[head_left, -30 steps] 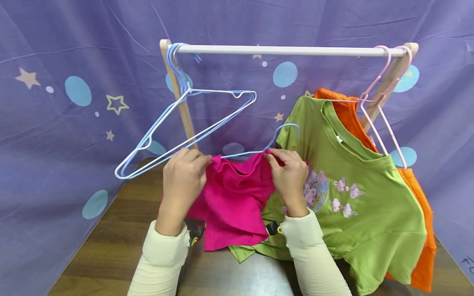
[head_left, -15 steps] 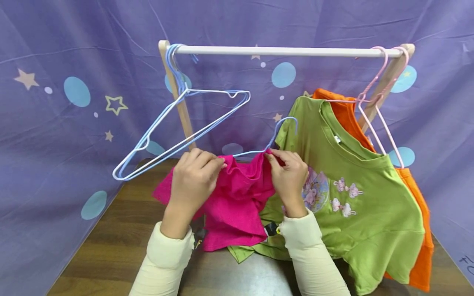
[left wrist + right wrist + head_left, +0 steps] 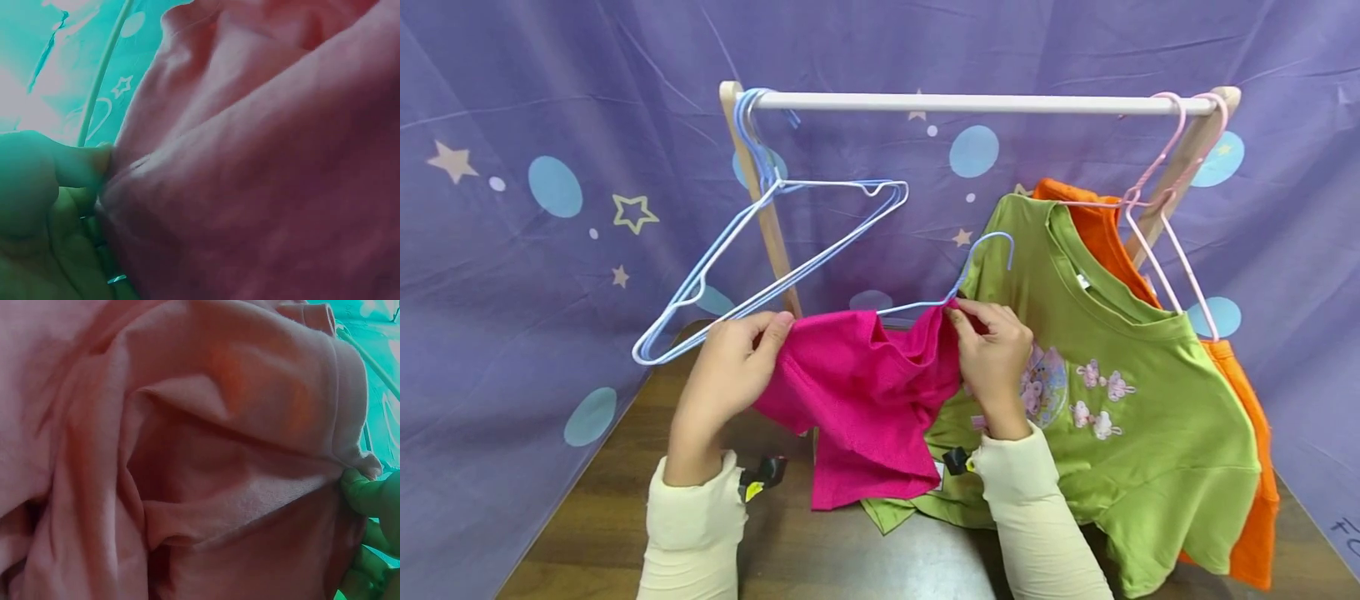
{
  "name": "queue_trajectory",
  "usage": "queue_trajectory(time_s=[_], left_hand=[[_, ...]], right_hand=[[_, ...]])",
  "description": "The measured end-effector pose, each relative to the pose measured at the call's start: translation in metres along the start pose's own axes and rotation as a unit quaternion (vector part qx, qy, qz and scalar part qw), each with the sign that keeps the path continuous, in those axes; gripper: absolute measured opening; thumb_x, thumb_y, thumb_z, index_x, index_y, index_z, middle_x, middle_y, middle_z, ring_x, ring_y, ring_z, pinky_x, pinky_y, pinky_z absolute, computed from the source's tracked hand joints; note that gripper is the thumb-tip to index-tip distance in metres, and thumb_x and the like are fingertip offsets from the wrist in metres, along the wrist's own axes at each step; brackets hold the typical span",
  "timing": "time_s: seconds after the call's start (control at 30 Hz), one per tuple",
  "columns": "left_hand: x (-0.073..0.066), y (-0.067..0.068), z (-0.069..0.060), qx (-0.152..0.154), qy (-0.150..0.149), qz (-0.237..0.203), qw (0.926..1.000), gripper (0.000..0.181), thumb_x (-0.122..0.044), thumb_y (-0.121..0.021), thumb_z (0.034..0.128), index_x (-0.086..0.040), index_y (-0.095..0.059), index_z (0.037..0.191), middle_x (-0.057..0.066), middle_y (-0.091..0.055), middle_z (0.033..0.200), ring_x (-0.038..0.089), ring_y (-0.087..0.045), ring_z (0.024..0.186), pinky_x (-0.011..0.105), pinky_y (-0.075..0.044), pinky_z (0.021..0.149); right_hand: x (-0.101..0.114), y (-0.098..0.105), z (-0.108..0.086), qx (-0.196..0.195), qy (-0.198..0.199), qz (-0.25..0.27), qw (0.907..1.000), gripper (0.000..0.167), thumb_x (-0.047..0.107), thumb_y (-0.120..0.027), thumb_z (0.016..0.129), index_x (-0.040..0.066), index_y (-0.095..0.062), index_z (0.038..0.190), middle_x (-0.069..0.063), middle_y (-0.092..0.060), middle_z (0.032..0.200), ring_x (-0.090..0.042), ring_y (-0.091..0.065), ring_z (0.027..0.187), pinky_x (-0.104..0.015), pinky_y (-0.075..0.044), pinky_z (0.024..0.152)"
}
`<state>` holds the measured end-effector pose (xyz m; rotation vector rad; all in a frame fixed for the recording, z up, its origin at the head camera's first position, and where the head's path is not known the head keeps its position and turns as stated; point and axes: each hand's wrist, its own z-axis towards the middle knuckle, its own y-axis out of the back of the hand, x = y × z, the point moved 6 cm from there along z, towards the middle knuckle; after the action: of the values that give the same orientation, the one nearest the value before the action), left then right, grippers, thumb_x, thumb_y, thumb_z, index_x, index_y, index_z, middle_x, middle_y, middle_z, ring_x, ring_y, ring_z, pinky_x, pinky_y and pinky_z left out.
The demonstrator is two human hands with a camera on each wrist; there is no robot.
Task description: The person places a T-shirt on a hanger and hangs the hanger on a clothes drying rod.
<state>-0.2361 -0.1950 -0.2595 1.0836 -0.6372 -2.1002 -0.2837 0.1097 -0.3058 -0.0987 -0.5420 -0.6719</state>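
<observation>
A bright pink T-shirt point(image 3: 872, 408) is stretched between both hands in the head view, its lower part hanging over the table. My left hand point(image 3: 730, 367) pinches the shirt's left shoulder or sleeve between thumb and fingers; the left wrist view shows the cloth point(image 3: 237, 175) drawn taut from that pinch. Near the neckline, my right hand point(image 3: 995, 354) pinches the collar edge, close beside the hook of a blue hanger point(image 3: 973, 258). Part of that hanger's arm shows at the neck opening, and the rest is hidden inside the shirt. In the right wrist view the cloth point(image 3: 219, 456) lies in folds.
A rack with a white rail point(image 3: 970, 103) stands behind. Blue and white hangers point(image 3: 700, 283) hang at its left end. At the right, a green T-shirt point(image 3: 1135, 417) and an orange garment point(image 3: 1262, 467) hang on pink hangers point(image 3: 1157, 258). Below is a brown wooden table point(image 3: 602, 500).
My left hand first slid right along the shirt's top edge, then moved left, pulling the pink cloth outward. The right hand and hanger hook shifted slightly right.
</observation>
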Motion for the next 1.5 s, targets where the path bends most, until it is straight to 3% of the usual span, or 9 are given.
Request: queue_trajectory(time_s=[0.23, 0.47, 0.6, 0.7, 0.9, 1.03, 1.17, 1.3, 1.5], left_hand=[[0.006, -0.002, -0.002, 0.045, 0.068, -0.048, 0.9955, 0.019, -0.016, -0.065, 0.1011, -0.003, -0.078, 0.1, 0.005, -0.072, 0.083, 0.02, -0.057, 0.075, 0.028, -0.044, 0.071], [0.005, 0.003, -0.002, -0.051, 0.077, 0.0, 0.9957, 0.003, -0.01, -0.078, 0.0899, -0.007, -0.079, 0.089, 0.004, -0.071, 0.077, 0.018, -0.059, 0.067, 0.03, -0.041, 0.064], [0.003, 0.01, -0.003, -0.109, 0.061, 0.034, 0.9916, 0.006, -0.003, -0.078, 0.0864, -0.006, -0.077, 0.081, 0.007, -0.069, 0.075, 0.022, -0.059, 0.066, 0.037, -0.041, 0.071], [0.004, 0.013, -0.003, -0.125, 0.044, 0.056, 0.9896, 0.004, -0.003, -0.077, 0.0868, -0.005, -0.078, 0.083, 0.01, -0.07, 0.075, 0.027, -0.06, 0.068, 0.044, -0.04, 0.075], [0.006, 0.0, 0.0, -0.024, 0.02, 0.069, 0.9971, 0.018, -0.01, -0.065, 0.0989, -0.001, -0.079, 0.105, 0.015, -0.076, 0.097, 0.039, -0.07, 0.094, 0.051, -0.05, 0.087], [0.007, -0.006, -0.001, 0.041, 0.03, 0.067, 0.9965, 0.022, -0.011, -0.058, 0.1024, -0.003, -0.078, 0.098, 0.009, -0.071, 0.079, 0.033, -0.065, 0.081, 0.048, -0.048, 0.082], [0.007, -0.006, -0.002, 0.058, 0.048, 0.054, 0.9957, 0.018, -0.01, -0.062, 0.1007, -0.005, -0.078, 0.095, 0.003, -0.066, 0.075, 0.026, -0.057, 0.076, 0.042, -0.046, 0.076], [0.003, -0.003, -0.001, 0.017, 0.035, 0.068, 0.9969, 0.012, -0.007, -0.067, 0.0969, -0.004, -0.078, 0.092, 0.007, -0.071, 0.078, 0.029, -0.061, 0.075, 0.045, -0.047, 0.075], [-0.01, 0.012, -0.003, -0.121, -0.034, 0.126, 0.984, 0.008, -0.005, -0.071, 0.0931, 0.001, -0.075, 0.089, 0.016, -0.073, 0.084, 0.042, -0.067, 0.082, 0.054, -0.05, 0.074]], right_hand=[[0.0, -0.002, 0.0, 0.026, -0.001, 0.002, 0.9997, 0.007, 0.01, -0.086, 0.082, 0.008, -0.083, 0.088, -0.006, -0.078, 0.082, -0.025, -0.066, 0.067, -0.036, -0.048, 0.064], [0.0, -0.005, -0.001, 0.037, 0.002, 0.004, 0.9993, 0.007, 0.012, -0.086, 0.082, 0.01, -0.083, 0.088, -0.005, -0.078, 0.082, -0.025, -0.066, 0.068, -0.036, -0.048, 0.064], [0.0, -0.006, 0.0, 0.049, 0.005, -0.006, 0.9987, 0.009, 0.014, -0.087, 0.082, 0.008, -0.083, 0.088, -0.007, -0.078, 0.082, -0.026, -0.067, 0.07, -0.037, -0.049, 0.066], [0.0, -0.006, 0.0, 0.049, 0.006, -0.008, 0.9987, 0.009, 0.012, -0.087, 0.081, 0.007, -0.083, 0.088, -0.008, -0.078, 0.082, -0.027, -0.067, 0.07, -0.037, -0.049, 0.066], [-0.001, -0.006, -0.001, 0.048, 0.003, -0.007, 0.9988, 0.008, 0.011, -0.087, 0.081, 0.009, -0.083, 0.087, -0.007, -0.078, 0.083, -0.028, -0.068, 0.07, -0.038, -0.049, 0.066], [-0.003, -0.007, -0.001, 0.049, 0.001, -0.01, 0.9987, 0.008, 0.011, -0.087, 0.081, 0.01, -0.083, 0.088, -0.006, -0.078, 0.083, -0.027, -0.068, 0.07, -0.038, -0.048, 0.066], [-0.003, -0.007, -0.002, 0.05, 0.0, -0.011, 0.9987, 0.008, 0.011, -0.087, 0.081, 0.01, -0.083, 0.088, -0.006, -0.078, 0.084, -0.027, -0.068, 0.071, -0.037, -0.048, 0.066], [-0.003, -0.007, -0.002, 0.05, -0.002, -0.006, 0.9987, 0.008, 0.011, -0.087, 0.081, 0.01, -0.083, 0.088, -0.006, -0.078, 0.084, -0.027, -0.069, 0.072, -0.037, -0.049, 0.067], [-0.005, -0.003, 0.0, 0.039, -0.015, -0.022, 0.9989, 0.008, 0.011, -0.087, 0.08, 0.007, -0.083, 0.086, -0.008, -0.078, 0.083, -0.028, -0.07, 0.072, -0.04, -0.05, 0.065]])
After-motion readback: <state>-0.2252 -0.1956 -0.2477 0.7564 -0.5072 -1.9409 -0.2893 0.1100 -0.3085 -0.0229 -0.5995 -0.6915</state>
